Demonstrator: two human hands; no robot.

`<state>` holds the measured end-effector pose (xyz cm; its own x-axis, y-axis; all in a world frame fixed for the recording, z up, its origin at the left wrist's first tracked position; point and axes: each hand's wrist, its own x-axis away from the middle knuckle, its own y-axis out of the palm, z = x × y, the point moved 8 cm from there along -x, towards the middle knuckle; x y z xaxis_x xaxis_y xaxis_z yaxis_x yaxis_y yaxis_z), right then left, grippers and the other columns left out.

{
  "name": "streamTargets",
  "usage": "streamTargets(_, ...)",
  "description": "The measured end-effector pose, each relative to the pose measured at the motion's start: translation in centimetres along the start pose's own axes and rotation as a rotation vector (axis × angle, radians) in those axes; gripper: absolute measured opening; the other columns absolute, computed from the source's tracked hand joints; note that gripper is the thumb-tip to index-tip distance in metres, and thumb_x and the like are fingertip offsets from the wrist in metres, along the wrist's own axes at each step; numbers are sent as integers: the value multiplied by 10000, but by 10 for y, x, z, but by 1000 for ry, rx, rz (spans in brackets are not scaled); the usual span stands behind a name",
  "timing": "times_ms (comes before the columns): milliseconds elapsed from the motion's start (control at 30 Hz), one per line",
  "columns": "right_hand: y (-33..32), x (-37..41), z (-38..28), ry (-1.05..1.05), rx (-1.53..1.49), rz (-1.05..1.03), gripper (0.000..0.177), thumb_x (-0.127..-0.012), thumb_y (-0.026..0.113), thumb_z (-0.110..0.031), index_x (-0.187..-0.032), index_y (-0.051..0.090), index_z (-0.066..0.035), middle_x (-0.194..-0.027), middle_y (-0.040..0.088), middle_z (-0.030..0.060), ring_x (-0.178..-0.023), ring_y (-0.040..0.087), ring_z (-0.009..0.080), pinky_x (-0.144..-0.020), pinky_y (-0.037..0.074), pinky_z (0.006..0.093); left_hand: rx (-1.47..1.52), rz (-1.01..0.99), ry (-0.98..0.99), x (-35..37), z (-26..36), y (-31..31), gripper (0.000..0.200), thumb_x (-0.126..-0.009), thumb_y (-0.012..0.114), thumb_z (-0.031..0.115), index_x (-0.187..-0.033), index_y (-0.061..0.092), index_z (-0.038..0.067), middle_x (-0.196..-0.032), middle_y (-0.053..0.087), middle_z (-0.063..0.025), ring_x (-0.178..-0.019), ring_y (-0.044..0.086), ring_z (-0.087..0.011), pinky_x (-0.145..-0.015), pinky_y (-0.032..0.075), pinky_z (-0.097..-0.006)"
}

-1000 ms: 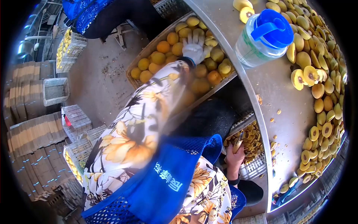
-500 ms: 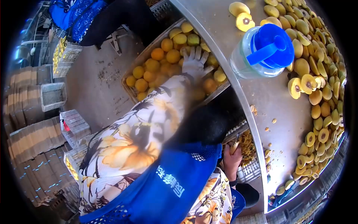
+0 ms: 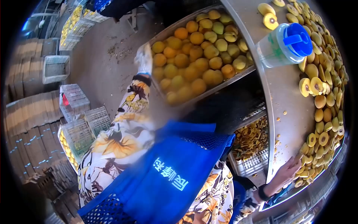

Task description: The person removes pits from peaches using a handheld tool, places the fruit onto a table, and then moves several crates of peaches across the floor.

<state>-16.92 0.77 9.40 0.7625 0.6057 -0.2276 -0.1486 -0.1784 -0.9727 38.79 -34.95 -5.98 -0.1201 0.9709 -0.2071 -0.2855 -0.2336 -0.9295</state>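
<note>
My left hand [image 3: 143, 59], in a white glove, is closed on the upper left corner of a crate [image 3: 228, 84] full of yellow, orange and greenish whole fruits [image 3: 201, 63]. On the right, my bare right hand [image 3: 286, 172], with a black band at the wrist, reaches over the table [image 3: 281, 130] to the halved fruits [image 3: 317, 149]. Its fingers are close together at the edge of the pile; what they hold, if anything, is hidden. A clear jar with a blue lid [image 3: 297, 39] stands on the table beside the fruit halves.
Below the table edge sits a white basket [image 3: 253, 164] of brown scraps [image 3: 251, 140]. Across the floor at the left are stacked flat cartons [image 3: 31, 93], an empty crate [image 3: 56, 69] and crates of yellow fruit [image 3: 72, 28]. Another person's dark-clothed leg [image 3: 125, 7] shows at the top.
My left hand has moved from on top of the fruits to the crate's corner. My right hand, which held a wooden-handled tool over the scraps, has moved right onto the table.
</note>
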Motion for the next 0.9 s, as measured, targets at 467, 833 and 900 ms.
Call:
streamTargets(467,105,37,79,-596,173,-330,318,-899,470,-197,-1165,538,-37,-1194,536,171,-1106,502,306,-934,405,375,42,351,375,91,57,-9,240,-867,585,216,-1034,609,46,-1119,595,-124,-973,591,-275,-857,476,-331)
streamTargets(833,85,105,332,58,30,176,473,-913,491,-278,-1278,405,10,-1297,439,218,-1214,405,355,-1017,314,422,537,-270,1716,287,499,6,388,-747,672,278,-1049,596,47,-1137,577,-140,-1090,522,-343,-920,427,-423)
streamTargets(900,59,97,293,41,-183,59,422,-903,503,-202,-1265,429,2,-1279,464,208,-1193,440,349,-1007,342,400,370,-379,1889,272,519,-1,449,-782,628,356,-1099,559,46,-1174,542,-170,-1106,498,-373,-934,405,-467)
